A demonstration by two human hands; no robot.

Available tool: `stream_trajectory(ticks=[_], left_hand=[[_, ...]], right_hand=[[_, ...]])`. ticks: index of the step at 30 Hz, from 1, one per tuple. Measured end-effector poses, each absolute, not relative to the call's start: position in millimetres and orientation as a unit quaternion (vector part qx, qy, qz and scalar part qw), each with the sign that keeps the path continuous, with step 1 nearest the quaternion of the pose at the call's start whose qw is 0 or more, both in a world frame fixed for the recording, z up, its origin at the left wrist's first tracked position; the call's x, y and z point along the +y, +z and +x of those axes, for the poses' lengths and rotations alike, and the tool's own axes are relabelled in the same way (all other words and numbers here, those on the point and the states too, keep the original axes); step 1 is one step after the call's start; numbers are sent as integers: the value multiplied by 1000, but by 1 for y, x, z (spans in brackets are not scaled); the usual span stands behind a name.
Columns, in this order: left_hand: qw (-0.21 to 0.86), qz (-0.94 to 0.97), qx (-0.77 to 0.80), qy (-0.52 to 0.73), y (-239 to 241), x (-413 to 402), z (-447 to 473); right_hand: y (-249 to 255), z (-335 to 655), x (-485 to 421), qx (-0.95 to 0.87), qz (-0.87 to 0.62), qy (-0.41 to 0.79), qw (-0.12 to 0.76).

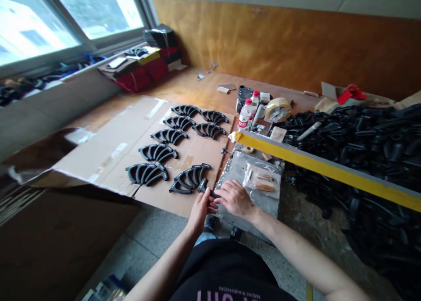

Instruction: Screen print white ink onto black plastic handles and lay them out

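Observation:
Between my hands is a black curved pipe-like piece (203,185) with a wider end. The fingers of my left hand (199,209) are closed on it near that end. My right hand (236,198) pinches its other end, over the edge of a grey board (232,171). Just beyond my left hand, a fan-shaped group of black curved pieces (191,177) lies on flattened cardboard (112,136). Several similar groups stand in rows there, such as the black fan-shaped group (147,173) to the left. My fingers hide part of the held piece.
A yellow-edged bar (322,165) runs across the right side, beside a large heap of black parts (378,138). Bottles with red caps (244,115) and a tape roll (278,109) stand behind. A plastic bag (263,181) lies on the grey board.

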State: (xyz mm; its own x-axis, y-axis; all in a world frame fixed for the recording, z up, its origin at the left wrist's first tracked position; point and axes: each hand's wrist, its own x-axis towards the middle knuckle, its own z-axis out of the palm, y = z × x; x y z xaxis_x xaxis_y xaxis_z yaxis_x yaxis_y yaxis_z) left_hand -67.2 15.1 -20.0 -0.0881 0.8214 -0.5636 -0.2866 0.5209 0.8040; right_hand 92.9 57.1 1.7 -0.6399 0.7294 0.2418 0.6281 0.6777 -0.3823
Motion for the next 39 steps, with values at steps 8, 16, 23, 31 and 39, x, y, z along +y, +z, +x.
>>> stream_trajectory(ticks=[8, 16, 23, 31, 39], left_hand=[[444, 229, 810, 306, -97, 1, -184], [352, 331, 848, 220, -92, -1, -199], [145, 541, 818, 130, -88, 20, -177], [142, 509, 845, 82, -88, 34, -186], [133, 509, 846, 85, -94, 35, -190]], right_hand=[[-60, -10, 135, -829, -505, 239, 22], [-81, -35, 145, -793, -566, 223, -39], [-81, -50, 142, -771, -597, 219, -40], [-84, -45, 146, -736, -635, 232, -32], [-80, -36, 142, -748, -623, 217, -67]])
